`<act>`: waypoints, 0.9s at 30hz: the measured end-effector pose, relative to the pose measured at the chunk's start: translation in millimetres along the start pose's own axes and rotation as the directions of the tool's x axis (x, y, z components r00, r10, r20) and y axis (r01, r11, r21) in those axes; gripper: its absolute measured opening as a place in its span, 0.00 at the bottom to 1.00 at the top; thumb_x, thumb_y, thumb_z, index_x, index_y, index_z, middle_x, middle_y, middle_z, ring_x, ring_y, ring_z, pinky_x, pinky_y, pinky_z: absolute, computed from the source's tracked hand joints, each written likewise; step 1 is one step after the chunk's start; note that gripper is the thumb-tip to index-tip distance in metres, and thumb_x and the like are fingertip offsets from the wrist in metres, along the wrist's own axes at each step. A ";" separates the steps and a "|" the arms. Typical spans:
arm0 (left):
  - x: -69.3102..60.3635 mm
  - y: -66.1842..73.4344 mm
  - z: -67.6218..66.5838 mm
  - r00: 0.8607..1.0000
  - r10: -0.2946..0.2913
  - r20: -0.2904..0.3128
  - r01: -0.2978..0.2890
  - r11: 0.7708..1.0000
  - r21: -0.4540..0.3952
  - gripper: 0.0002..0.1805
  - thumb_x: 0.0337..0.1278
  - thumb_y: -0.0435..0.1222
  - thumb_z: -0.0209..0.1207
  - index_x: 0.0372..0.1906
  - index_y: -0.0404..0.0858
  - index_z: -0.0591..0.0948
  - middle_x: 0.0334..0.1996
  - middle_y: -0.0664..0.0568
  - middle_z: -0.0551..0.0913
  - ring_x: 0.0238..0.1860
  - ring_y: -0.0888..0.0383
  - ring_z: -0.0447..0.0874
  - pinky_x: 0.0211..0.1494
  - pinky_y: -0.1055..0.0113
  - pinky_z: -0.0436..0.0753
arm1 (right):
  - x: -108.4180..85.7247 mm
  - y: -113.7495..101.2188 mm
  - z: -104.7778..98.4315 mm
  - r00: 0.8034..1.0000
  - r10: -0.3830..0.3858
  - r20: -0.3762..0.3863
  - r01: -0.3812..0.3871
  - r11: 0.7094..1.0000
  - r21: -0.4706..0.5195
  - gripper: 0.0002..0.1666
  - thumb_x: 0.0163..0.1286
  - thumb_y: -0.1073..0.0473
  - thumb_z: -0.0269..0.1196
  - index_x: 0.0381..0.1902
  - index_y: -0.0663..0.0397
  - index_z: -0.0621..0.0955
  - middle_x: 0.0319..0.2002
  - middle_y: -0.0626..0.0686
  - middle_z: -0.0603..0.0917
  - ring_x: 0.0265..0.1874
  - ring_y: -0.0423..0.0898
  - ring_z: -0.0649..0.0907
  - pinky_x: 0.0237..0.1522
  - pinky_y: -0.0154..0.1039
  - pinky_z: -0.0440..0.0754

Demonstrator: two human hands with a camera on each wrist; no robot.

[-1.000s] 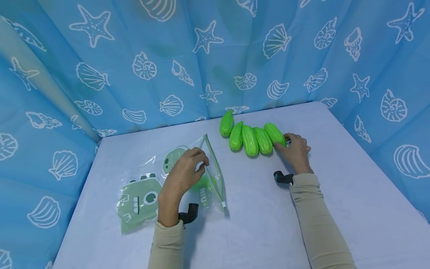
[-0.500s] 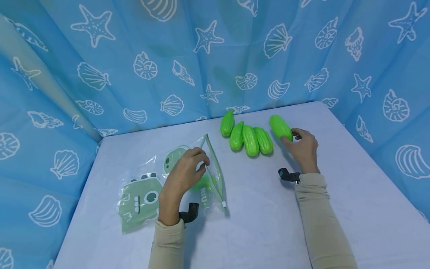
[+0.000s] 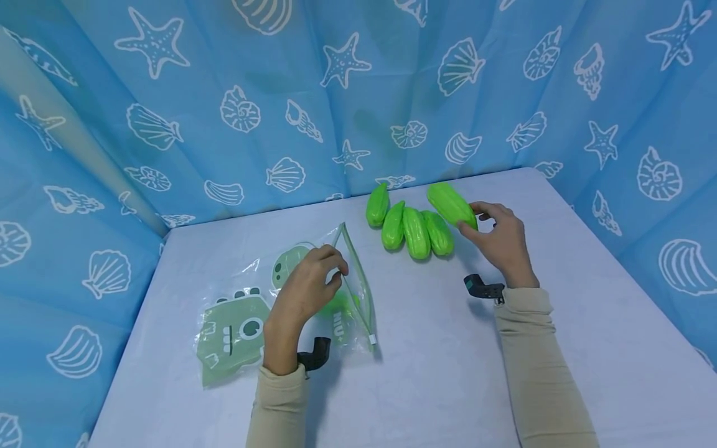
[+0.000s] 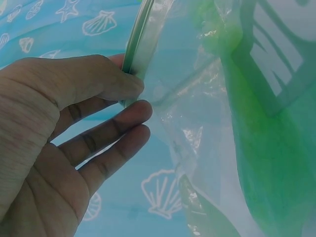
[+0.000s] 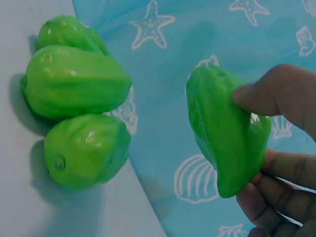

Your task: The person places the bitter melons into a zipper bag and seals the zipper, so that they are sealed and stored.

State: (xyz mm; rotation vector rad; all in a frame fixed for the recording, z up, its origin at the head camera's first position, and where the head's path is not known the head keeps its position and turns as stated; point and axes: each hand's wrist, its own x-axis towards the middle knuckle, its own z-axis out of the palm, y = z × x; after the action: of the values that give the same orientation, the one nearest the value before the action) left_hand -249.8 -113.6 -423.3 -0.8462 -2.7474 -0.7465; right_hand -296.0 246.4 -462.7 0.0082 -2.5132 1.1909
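Head view: right hand (image 3: 501,239), right of centre, holds a green vegetable (image 3: 448,200). Its grip is a pinch, thumb on one side and fingers on the other at the near end. Vegetable tilts toward the upper left, raised off the desk (image 3: 426,386); right wrist view shows it apart from its neighbours, narrow end pointing down.

Four more vegetables (image 3: 416,233) lie just left of it, side by side in the upper middle of the frame, the leftmost set slightly farther back.

Left hand (image 3: 307,283), left of centre, pinches the green rim (image 3: 354,260) of a clear plastic bag (image 3: 232,342) between thumb and finger; in the left wrist view two other fingers extend beside the film. Bag lies flat over the left middle of the desk, mouth spread apart toward the right, printed with green cartoon figures. White slider (image 3: 372,340) at the rim's lower end. A bright green shape (image 3: 338,305) shows through the bag near its mouth.

Beige sleeves (image 3: 278,404) on both arms. Blue curtain (image 3: 386,74) with white shells and starfish behind.
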 end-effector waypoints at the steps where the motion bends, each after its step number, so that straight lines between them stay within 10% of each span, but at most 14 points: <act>1: 0.0 0.0 -0.2 1.000 0.000 0.001 0.000 1.000 -0.001 0.08 0.57 0.23 0.65 0.34 0.40 0.86 0.44 0.52 0.82 0.46 0.54 0.77 0.52 0.62 0.81 | -0.3 -2.3 0.7 1.000 -0.018 0.008 0.018 1.000 0.000 0.30 0.66 0.48 0.68 0.61 0.59 0.79 0.56 0.59 0.79 0.53 0.57 0.74 0.48 0.52 0.69; 15: -0.6 -0.8 -1.4 1.000 -0.005 -0.005 0.005 1.000 -0.004 0.08 0.57 0.23 0.64 0.34 0.39 0.86 0.44 0.51 0.82 0.47 0.53 0.77 0.52 0.61 0.81 | -2.8 -33.4 21.5 0.966 -0.213 0.144 0.209 0.977 0.042 0.28 0.65 0.54 0.71 0.60 0.58 0.80 0.52 0.57 0.81 0.51 0.55 0.75 0.52 0.54 0.72; 27: 0.0 -2.0 0.0 1.000 0.026 -0.013 -0.026 1.000 -0.006 0.09 0.55 0.22 0.65 0.33 0.38 0.85 0.42 0.50 0.82 0.46 0.52 0.78 0.50 0.61 0.81 | -13.1 -51.1 37.4 0.918 -0.249 0.308 0.226 0.968 0.111 0.30 0.62 0.51 0.73 0.61 0.54 0.80 0.53 0.55 0.79 0.52 0.53 0.76 0.54 0.56 0.74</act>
State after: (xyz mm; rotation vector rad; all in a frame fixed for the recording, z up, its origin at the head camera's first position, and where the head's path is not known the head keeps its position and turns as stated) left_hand -251.0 -115.0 -424.1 -0.8737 -2.7191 -0.7535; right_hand -287.7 183.5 -450.5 0.5543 -2.6381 1.2626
